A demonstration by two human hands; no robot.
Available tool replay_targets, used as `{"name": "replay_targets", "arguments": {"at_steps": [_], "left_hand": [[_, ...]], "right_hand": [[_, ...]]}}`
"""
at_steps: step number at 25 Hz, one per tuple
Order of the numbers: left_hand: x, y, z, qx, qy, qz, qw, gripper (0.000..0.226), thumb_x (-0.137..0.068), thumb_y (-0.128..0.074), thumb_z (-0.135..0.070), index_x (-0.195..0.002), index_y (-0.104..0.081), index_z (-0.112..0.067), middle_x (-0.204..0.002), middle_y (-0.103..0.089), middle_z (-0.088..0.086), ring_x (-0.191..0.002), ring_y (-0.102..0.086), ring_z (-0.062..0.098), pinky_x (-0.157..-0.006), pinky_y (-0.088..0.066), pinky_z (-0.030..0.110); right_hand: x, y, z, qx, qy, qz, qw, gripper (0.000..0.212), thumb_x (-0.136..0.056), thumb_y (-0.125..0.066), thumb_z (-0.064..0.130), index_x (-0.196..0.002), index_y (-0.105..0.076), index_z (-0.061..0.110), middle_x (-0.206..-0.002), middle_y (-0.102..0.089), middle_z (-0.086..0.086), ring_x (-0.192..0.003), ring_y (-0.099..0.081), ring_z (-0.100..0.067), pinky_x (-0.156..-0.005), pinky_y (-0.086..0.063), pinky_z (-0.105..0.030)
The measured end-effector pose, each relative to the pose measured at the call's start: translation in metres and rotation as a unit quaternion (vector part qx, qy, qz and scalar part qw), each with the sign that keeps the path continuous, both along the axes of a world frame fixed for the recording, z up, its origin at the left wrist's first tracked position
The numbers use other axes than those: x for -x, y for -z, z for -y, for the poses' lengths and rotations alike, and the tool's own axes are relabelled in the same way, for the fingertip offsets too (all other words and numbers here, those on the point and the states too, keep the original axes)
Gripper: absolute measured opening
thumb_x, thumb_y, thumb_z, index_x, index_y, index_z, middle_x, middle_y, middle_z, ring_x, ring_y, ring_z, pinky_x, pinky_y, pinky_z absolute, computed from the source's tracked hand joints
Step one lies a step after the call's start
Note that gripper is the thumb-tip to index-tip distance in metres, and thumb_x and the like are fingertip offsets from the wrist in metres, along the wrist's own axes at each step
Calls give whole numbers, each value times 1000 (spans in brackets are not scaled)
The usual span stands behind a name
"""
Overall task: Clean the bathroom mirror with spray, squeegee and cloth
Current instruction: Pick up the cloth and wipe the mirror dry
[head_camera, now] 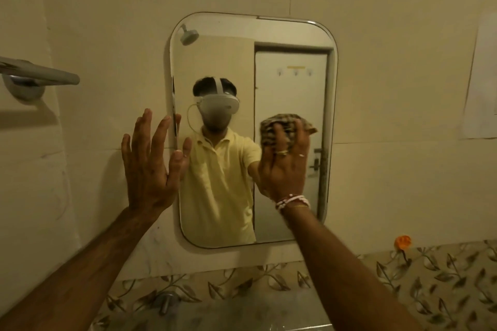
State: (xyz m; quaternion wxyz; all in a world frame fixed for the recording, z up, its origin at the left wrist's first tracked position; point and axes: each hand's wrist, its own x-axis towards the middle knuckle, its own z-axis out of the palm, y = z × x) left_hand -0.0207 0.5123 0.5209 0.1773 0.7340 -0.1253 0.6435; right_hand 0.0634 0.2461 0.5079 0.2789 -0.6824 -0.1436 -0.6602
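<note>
A rounded rectangular mirror [290, 35] in a white frame hangs on the cream tiled wall. My right hand [287, 166] presses a bunched striped brown cloth [279, 122] against the glass at the mirror's middle right, fingers spread over the cloth. My left hand [150, 164] is raised with straight fingers at the mirror's left edge, its fingertips on or near the frame, holding nothing. The mirror reflects a person in a yellow shirt, a shower head and a door. No spray bottle or squeegee is in view.
A metal towel bar [40, 74] sticks out from the wall at the left. A tap [165, 303] stands below the mirror by a leaf-patterned tile band. An orange hook [402, 242] sits on the wall at the lower right. A paper sheet [484, 75] hangs at the right.
</note>
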Motion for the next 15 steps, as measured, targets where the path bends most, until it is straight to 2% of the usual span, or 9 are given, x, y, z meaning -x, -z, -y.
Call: {"name": "replay_targets", "arguments": {"at_steps": [3, 6, 7, 8, 12, 15], "left_hand": [[-1, 6, -3, 9, -2, -3, 1000, 65, -104, -26, -54, -158, -33, -19, -171, -19, 12, -157, -21, 31, -123, -15, 62], [1, 12, -9, 15, -3, -9, 1000, 67, -104, -23, -56, -158, -34, -19, -171, -19, 11, -157, -21, 30, -124, -14, 62], [1, 14, -11, 16, -4, -12, 1000, 67, -103, -23, -56, -158, -34, -19, -171, -19, 11, -157, -21, 30, -124, -14, 62], [1, 16, -12, 16, -5, -16, 1000, 66, -103, -24, -55, -158, -33, -19, -171, -19, 11, -157, -21, 30, -123, -14, 63], [1, 19, -14, 20, 0, -23, 1000, 66, -102, -25, -53, -159, -33, -19, -171, -18, 10, -158, -18, 28, -124, -13, 62], [1, 18, -13, 11, 0, -23, 1000, 65, -103, -26, -51, -159, -33, -19, -171, -17, 10, -158, -17, 28, -124, -13, 62]], "right_hand": [[-4, 4, 43, -108, 26, -13, 994, 53, -100, -44, 38, -151, -35, 29, -163, -18, -10, -152, -19, -30, -118, -30, -51], [-2, -1, 40, -233, -1, -19, 972, 56, -98, -55, 30, -150, -35, 30, -162, -19, -8, -149, -26, -30, -112, -37, -52], [1, -3, 31, -248, -4, -17, 968, 59, -96, -58, 29, -150, -35, 32, -162, -17, -8, -149, -26, -30, -112, -38, -52], [3, -3, 22, -238, 2, -16, 971, 60, -96, -59, 30, -151, -35, 32, -163, -15, -8, -150, -24, -31, -111, -38, -53], [18, 20, -37, -92, -14, -67, 993, 59, -98, -46, 42, -154, -30, 33, -167, -2, -7, -154, -8, -34, -114, -34, -61], [32, 42, -100, 52, -24, -72, 996, 62, -99, -38, 51, -156, -16, 41, -168, 8, -2, -154, -8, -37, -119, -18, -54]]}}
